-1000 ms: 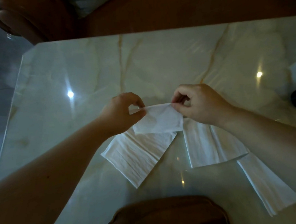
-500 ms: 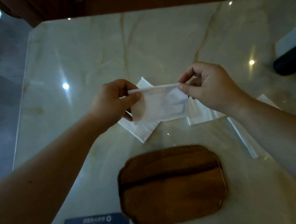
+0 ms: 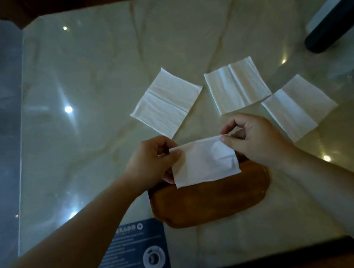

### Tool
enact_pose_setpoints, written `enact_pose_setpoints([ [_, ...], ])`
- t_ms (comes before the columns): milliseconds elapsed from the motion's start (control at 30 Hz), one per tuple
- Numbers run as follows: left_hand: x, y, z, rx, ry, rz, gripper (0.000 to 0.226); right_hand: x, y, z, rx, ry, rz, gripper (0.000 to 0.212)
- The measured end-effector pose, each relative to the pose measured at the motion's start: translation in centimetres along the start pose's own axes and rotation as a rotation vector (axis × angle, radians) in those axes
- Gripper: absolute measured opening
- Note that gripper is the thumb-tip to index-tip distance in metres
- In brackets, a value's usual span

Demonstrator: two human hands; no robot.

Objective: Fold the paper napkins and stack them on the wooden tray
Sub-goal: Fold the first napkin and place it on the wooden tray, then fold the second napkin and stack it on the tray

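A folded white napkin [image 3: 205, 163] hangs by its top edge between my left hand [image 3: 152, 160] and my right hand [image 3: 252, 139], each pinching one upper corner. It hovers over the far edge of the brown wooden tray [image 3: 213, 201], which lies bare near the table's front. Three flat unfolded napkins lie beyond my hands: the left napkin [image 3: 166, 102], the middle napkin [image 3: 236, 85] and the right napkin [image 3: 299, 107].
All of this rests on a glossy marble table [image 3: 101, 76]. A dark blue printed card [image 3: 137, 245] lies at the front edge, left of the tray. A black cylindrical object [image 3: 334, 25] lies at the far right, with glassware just below it.
Both hands have brought the folded napkin toward me, from above the loose napkins to above the tray. The view has tilted down, so all three flat napkins now show.
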State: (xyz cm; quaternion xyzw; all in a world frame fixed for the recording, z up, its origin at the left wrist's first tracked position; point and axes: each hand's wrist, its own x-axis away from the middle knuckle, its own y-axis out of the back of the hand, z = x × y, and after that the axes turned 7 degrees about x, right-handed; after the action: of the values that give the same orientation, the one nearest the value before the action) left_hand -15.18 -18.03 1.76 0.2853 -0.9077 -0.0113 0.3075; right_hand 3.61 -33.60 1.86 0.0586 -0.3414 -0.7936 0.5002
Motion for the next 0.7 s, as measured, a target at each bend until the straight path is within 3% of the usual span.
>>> enact_pose_setpoints([
  [333,-1.3,-0.6,2.7,-0.487,-0.006,0.064,0.008,-0.4,-1.6,-2.5,0.458,0.106,0.067,0.007],
  [433,-2.6,0.5,2.0,-0.627,-0.068,-0.020,0.014,-2.1,-0.8,-2.5,0.498,0.124,0.043,0.010],
  [700,-8.6,5.4,-0.8,-0.699,-0.201,-0.301,0.013,-10.5,1.3,-0.7,0.464,0.064,-0.021,0.011],
])
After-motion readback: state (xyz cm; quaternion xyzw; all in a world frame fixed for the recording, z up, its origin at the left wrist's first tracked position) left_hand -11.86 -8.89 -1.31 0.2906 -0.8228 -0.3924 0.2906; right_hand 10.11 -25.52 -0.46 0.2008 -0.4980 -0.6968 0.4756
